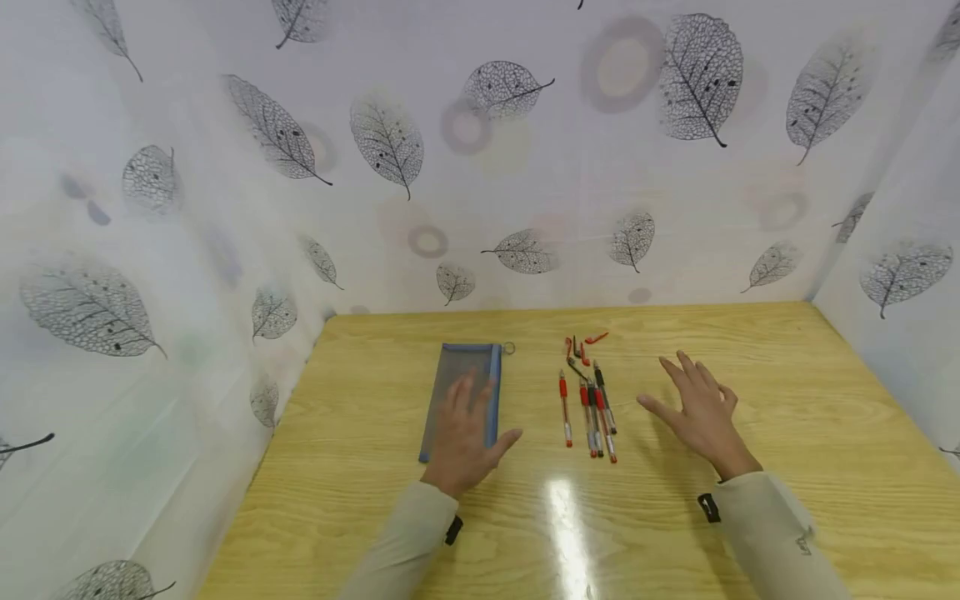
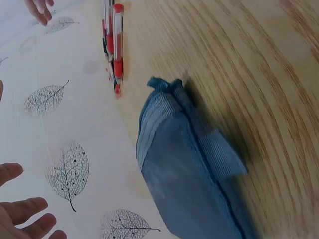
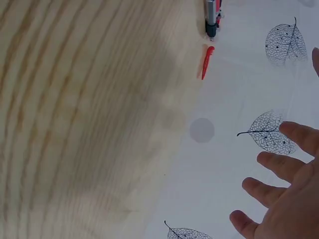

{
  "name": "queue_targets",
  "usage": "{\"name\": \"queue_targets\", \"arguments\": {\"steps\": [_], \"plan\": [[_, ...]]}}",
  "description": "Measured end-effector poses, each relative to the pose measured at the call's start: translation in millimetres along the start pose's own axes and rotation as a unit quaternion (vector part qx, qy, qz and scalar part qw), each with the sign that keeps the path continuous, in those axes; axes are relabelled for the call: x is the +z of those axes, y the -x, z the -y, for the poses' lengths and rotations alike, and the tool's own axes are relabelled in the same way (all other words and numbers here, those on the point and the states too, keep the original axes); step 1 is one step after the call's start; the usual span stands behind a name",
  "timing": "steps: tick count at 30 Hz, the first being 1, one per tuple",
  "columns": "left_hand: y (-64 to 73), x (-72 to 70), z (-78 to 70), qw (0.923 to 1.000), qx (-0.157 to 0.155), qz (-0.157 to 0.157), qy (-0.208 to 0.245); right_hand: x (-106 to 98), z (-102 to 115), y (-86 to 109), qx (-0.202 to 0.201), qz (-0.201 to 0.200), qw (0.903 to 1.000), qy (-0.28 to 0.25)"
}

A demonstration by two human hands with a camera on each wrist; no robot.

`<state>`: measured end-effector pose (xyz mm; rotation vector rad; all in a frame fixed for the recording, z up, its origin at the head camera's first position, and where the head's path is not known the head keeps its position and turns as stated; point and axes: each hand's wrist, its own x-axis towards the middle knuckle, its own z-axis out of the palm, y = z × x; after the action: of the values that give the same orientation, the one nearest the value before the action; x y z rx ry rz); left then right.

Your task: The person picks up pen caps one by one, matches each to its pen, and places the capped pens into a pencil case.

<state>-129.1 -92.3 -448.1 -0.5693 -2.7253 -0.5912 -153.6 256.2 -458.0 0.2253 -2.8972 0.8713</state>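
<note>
Hovering, spread: my left hand (image 1: 465, 440) over pouch (image 2: 174, 167), my right hand (image 1: 701, 412) beside pens (image 1: 599, 400); caps (image 1: 584, 356) toward table's far edge (image 1: 720, 321) best pinched singly

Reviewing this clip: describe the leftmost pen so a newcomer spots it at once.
In the head view, find the wooden table, then the blue-edged pouch on it. Right of that lie several pens. The leftmost pen, with a red grip and red end, lies slightly apart while its neighbours bunch together.
</note>
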Motion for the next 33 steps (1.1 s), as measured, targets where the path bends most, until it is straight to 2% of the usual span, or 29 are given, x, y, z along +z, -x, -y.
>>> {"name": "queue_targets", "arguments": {"steps": [5, 11, 18, 24, 28, 33], "plan": [[-3.7, 6.8, -6.9, 0.9994, -0.011, 0.020, 0.025, 5.4, -4.6, -8.9, -0.008, -0.029, 0.9995, -0.007], [-9.0, 17.8, -12.1, 0.9994, -0.009, 0.019, 0.026, 10.7, -5.8, -19.0, -0.015, -0.052, 0.9983, -0.021], [-16.2, 31.3, -20.7, 0.9971, -0.033, 0.040, 0.055, 16.5, -7.5, -29.2, -0.016, -0.057, 0.9976, -0.036], [-24.5, 42.5, -31.0, 0.9953, -0.044, 0.063, 0.059, 22.4, -7.5, -40.1, -0.007, -0.060, 0.9969, -0.050], [-29.2, 50.4, -40.0, 0.9901, -0.065, 0.090, 0.087, 26.6, -6.7, -46.7, -0.004, -0.063, 0.9965, -0.055], [-33.6, 59.9, -46.0, 0.9769, -0.106, 0.111, 0.148, 29.1, -4.8, -54.0, -0.004, -0.060, 0.9967, -0.054]]}}
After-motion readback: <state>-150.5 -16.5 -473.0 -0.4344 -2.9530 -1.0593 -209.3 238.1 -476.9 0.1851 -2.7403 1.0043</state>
